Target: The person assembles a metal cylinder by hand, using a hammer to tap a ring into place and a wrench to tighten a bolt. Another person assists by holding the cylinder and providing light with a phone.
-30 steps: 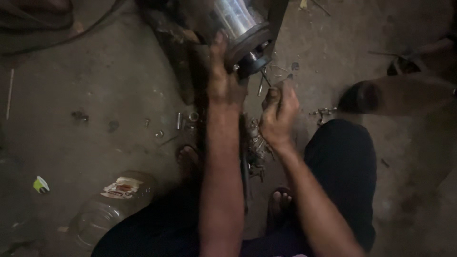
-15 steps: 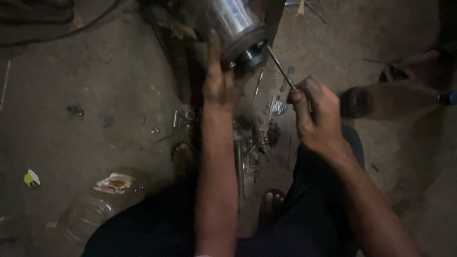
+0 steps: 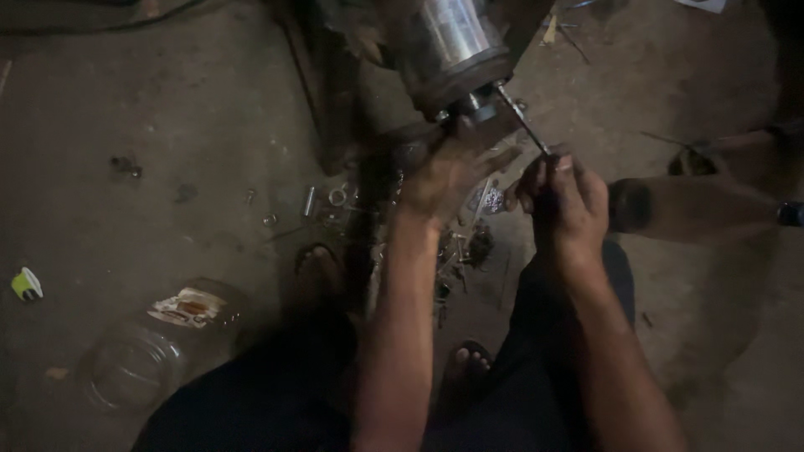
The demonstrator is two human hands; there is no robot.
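step: driving thin rod (image 3: pixel 521 120) into metal cylinder (image 3: pixel 452 52) end | right hand (image 3: pixel 565 201) fingers pinching rod, 5 o'clock of cylinder | left hand (image 3: pixel 448 172) fingers spread, bracing | next: likely needs steady alignment

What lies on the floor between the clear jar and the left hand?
In the head view, a sandalled foot lies between the jar and the left hand, with small metal parts further up.

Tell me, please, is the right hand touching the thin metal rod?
Touching. The head view shows the right hand with its fingers closed round the lower end of the thin metal rod.
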